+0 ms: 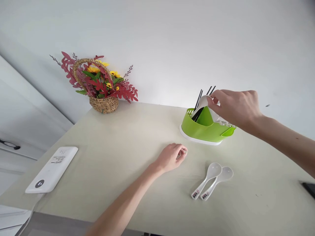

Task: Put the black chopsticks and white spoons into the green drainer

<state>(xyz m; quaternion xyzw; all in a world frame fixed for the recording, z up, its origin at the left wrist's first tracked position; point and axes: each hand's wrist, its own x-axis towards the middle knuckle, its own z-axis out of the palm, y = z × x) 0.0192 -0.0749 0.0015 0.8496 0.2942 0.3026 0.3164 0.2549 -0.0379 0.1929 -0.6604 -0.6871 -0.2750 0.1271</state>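
Observation:
My right hand (233, 106) pinches a white spoon (202, 102) by its bowl end. The spoon's handle slants down into the left part of a green utensil holder (199, 131). Black chopsticks (198, 100) stand in that same part and lean toward the wall. Resting on the table left of two more white spoons, my left hand (171, 157) has its fingers curled in, with nothing visible in them. Those spoons (214, 170) lie side by side, bowls pointing away from me, their handles bearing printed labels.
A wicker basket (104, 104) of red leaves and yellow flowers stands at the back left by the wall. On the left side of the table (118, 141) lies a white device (52, 170) with a cable. A dark object (308, 188) sits at the right edge.

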